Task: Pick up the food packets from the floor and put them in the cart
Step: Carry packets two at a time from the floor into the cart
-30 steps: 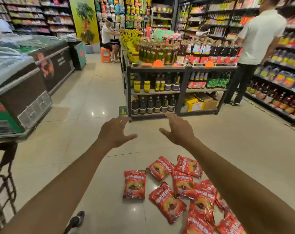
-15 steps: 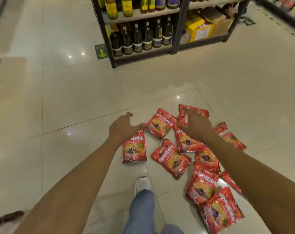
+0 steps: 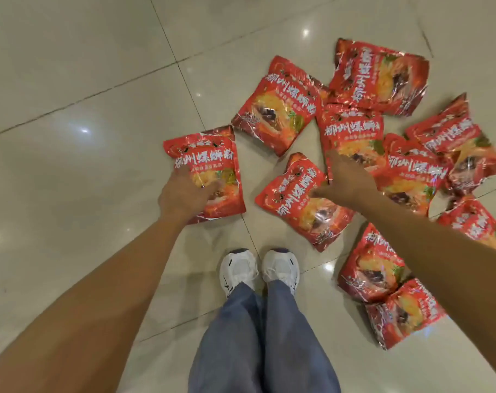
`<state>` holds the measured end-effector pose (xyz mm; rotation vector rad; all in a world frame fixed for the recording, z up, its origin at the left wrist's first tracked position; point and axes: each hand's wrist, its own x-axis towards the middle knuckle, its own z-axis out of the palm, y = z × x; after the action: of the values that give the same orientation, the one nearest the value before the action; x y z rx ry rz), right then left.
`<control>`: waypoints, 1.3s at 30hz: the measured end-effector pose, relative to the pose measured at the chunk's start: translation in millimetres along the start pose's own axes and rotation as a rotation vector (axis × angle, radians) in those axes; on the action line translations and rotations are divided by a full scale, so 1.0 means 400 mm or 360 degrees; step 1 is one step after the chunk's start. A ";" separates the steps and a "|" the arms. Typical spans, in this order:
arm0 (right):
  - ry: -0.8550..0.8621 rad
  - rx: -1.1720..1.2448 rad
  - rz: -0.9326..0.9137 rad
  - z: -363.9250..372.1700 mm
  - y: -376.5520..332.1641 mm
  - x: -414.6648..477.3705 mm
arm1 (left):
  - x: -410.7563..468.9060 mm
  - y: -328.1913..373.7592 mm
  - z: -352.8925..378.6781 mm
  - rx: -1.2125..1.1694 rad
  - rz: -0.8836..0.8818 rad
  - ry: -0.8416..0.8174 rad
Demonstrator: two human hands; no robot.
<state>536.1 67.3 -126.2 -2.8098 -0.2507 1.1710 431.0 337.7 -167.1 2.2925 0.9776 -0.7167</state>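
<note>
I look straight down at a floor (image 3: 71, 80) of large pale cream tiles. They are very glossy, with thin dark joints that run slanted across the view. Small white spots of lamp light are mirrored on the tiles, one near twelve o'clock of the picture and some at nine o'clock. The red food packets (image 3: 380, 78) lie flat on this floor, ten as far as I can count. Seen from my feet, they spread from about eleven o'clock round to three o'clock, and on the right side several overlap each other at the edges. Each one is shiny red foil with white letters and a picture of a dish. My white shoes (image 3: 238, 270) stand side by side at six o'clock of the heap, toes toward it, and the legs of my blue jeans (image 3: 258, 336) come up from them. My left hand (image 3: 184, 194) rests on the lower left part of the leftmost packet (image 3: 210, 154), which lies at eleven o'clock from my shoes, near the others. The fingers lie over the foil, but they are blurred, so I cannot tell if they pinch it or only touch it. My right hand (image 3: 346, 182) is above the heap at one o'clock from my shoes. Its fingers are stretched forward, the thumb is spread to the left, and it holds nothing. The thumb is over the middle packet (image 3: 295, 211), and I cannot tell whether it touches.
</note>
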 end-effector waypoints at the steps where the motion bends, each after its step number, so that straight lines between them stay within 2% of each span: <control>1: -0.0016 -0.0004 0.0018 0.049 0.015 0.047 | 0.043 -0.030 0.048 0.0006 -0.0048 0.0011; 6: -0.0116 -0.0008 0.0063 0.263 0.087 0.237 | 0.222 -0.144 0.248 0.0027 -0.0265 0.0067; 11: -0.0142 -0.0018 0.0125 0.382 0.144 0.358 | 0.346 -0.207 0.366 -0.0439 -0.0370 0.0136; 16: -0.0135 0.0090 0.0175 0.433 0.192 0.424 | 0.409 -0.232 0.404 -0.0723 -0.0542 0.0289; 21: -0.0095 0.0152 0.0323 0.452 0.209 0.450 | 0.421 -0.232 0.419 -0.1177 -0.0509 0.0123; 24: -0.0174 0.0143 0.0453 0.457 0.211 0.457 | 0.405 -0.226 0.428 -0.1220 -0.0475 0.0172; 27: -0.0181 -0.0008 0.0437 0.448 0.208 0.459 | 0.389 -0.229 0.434 -0.1178 -0.0464 0.0200; 29: -0.0268 0.0201 0.0444 0.441 0.203 0.455 | 0.378 -0.228 0.434 -0.1218 -0.0443 0.0158; 31: -0.0330 0.0568 0.0491 0.445 0.203 0.440 | 0.362 -0.226 0.436 -0.1238 -0.0426 0.0089; 34: -0.0324 0.0929 0.0516 0.450 0.198 0.406 | 0.332 -0.232 0.440 -0.1247 -0.0397 0.0027; 39: -0.0264 0.1186 0.0491 0.388 0.171 0.324 | 0.249 -0.224 0.381 -0.1198 -0.0352 -0.0034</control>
<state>523.4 26.6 -335.5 -2.1347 0.5227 1.2195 382.9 337.9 -364.3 1.5351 1.2421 -0.3585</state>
